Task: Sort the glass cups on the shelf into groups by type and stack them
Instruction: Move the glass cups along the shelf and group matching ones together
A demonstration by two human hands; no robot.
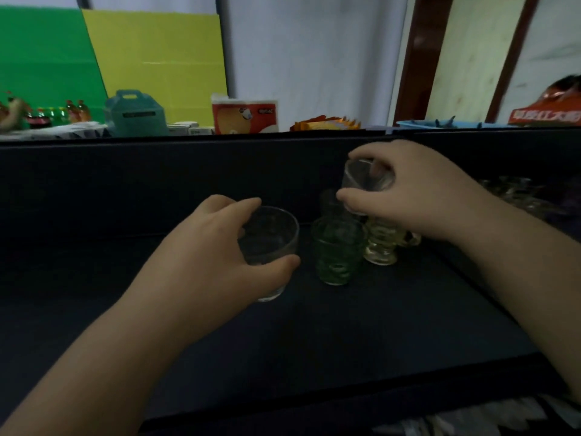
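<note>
The left hand (pixel 217 247) is closed around a clear, smooth-walled glass tumbler (pixel 270 247), thumb on the near side and fingers wrapped over the far rim. The tumbler is upright, wide-mouthed, with a thick base; whether the base touches the dark shelf (pixel 361 325) cannot be determined.

The right hand (pixel 418 196) grips a second clear tumbler (pixel 364 180), thumb below and fingers curled over the rim. This glass is tilted, mouth toward the hand, and is held off the shelf, above the other cups.

Directly below it stand two ribbed cups. The green ribbed cup (pixel 338 251) is upright on the shelf, just right of the left-hand tumbler and apart from it. The pale yellow ribbed cup (pixel 382 245) stands just beside the green one, further back and right; it has a footed base and a side handle, and its upper part is hidden by the right hand. A darker glass shape sits behind the green cup; its type cannot be determined.

At the right end of the shelf, more glassware (pixel 515 193) is visible but blurred.

On the upper ledge behind the shelf stand a teal box (pixel 135 114), a red-and-white pack (pixel 245 116), orange wrappers (pixel 327 123) and bottles (pixel 75 110) at far left.
</note>
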